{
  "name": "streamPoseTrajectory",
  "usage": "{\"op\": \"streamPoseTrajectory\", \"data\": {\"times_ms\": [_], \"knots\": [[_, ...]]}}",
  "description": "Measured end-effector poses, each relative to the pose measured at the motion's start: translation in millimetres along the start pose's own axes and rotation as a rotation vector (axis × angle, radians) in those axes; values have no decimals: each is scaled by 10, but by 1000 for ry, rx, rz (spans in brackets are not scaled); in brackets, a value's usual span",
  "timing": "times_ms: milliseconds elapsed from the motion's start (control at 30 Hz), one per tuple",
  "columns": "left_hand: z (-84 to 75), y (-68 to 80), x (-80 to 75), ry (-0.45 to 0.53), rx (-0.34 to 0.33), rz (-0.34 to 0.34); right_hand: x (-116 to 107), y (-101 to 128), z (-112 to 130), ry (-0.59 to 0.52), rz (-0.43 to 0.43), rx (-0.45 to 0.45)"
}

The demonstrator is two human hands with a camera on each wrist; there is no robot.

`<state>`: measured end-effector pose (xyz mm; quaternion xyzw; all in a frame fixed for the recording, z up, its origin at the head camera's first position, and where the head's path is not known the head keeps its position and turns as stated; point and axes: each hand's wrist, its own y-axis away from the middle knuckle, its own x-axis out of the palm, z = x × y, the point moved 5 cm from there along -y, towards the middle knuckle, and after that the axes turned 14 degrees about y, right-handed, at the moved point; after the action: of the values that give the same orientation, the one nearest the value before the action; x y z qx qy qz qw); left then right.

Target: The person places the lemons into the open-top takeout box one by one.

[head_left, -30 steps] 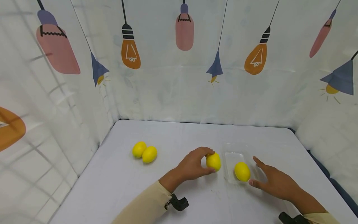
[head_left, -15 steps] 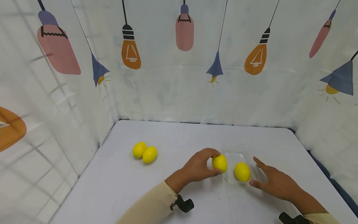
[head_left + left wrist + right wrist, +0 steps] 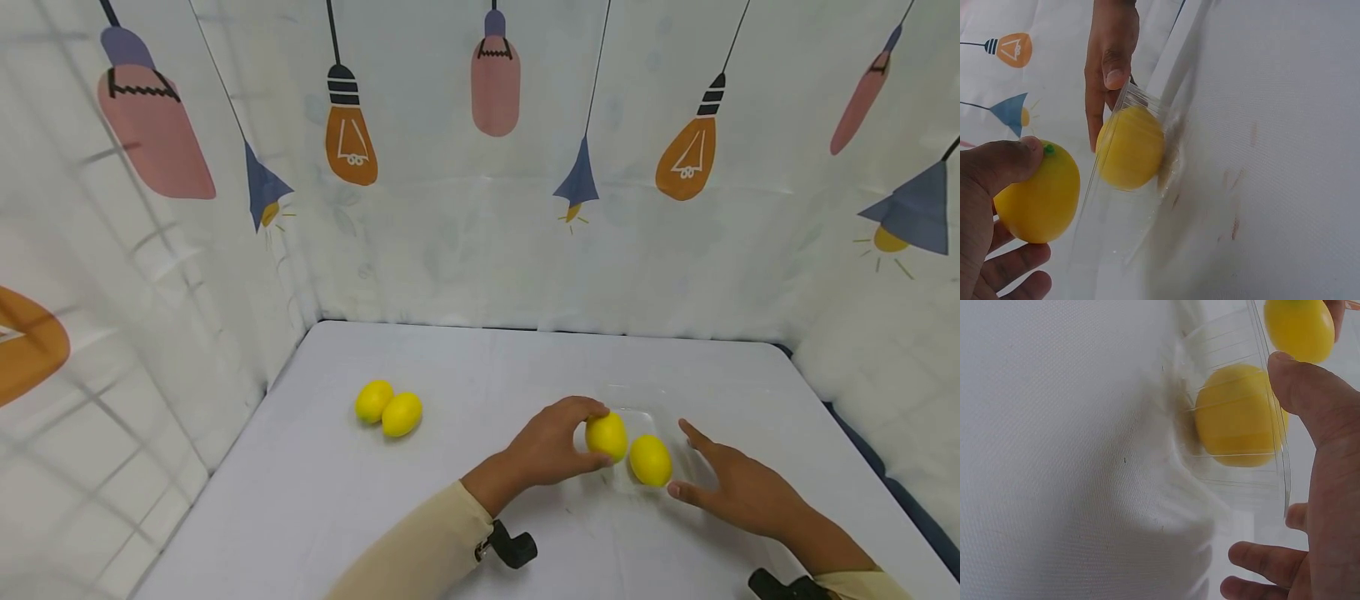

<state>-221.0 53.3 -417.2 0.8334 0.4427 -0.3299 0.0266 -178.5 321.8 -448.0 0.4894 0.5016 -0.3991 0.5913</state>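
- Lemon raised in the left hand, pinched between thumb and fingers over the left side of a clear tray
- Its green mark, at one end, sits right by the left thumb's tip in the left wrist view, so that end faces the person
- Its long axis runs roughly from thumb side to index side, away from the person in the head view; it is only a little longer than wide
- Right hand beside the tray, thumb and fingers spread wide, gripping nothing; whether its thumb touches the rim is hard to tell
- Second lemon inside the tray, its axis tilted a little, the far end leaning left in the head view
- Third lemon and fourth lemon together on the white table, well left of the tray
- Fingers hide part of the raised lemon; the right wrist view crops its top, and the tray's transparent edges are faint from above
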Motion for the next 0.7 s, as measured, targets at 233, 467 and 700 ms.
{"op": "streamPoseTrajectory", "data": {"times_ms": [233, 467, 700], "knots": [[-15, -37, 57, -10, 5, 6, 3, -6, -4, 0, 7, -1], [-59, -90, 119, -47, 16, 23, 9, -8, -7, -3, 0, -8], [-58, -145, 215, -74, -5, 59, -7, 4, 4, -2, -4, -13]]}}
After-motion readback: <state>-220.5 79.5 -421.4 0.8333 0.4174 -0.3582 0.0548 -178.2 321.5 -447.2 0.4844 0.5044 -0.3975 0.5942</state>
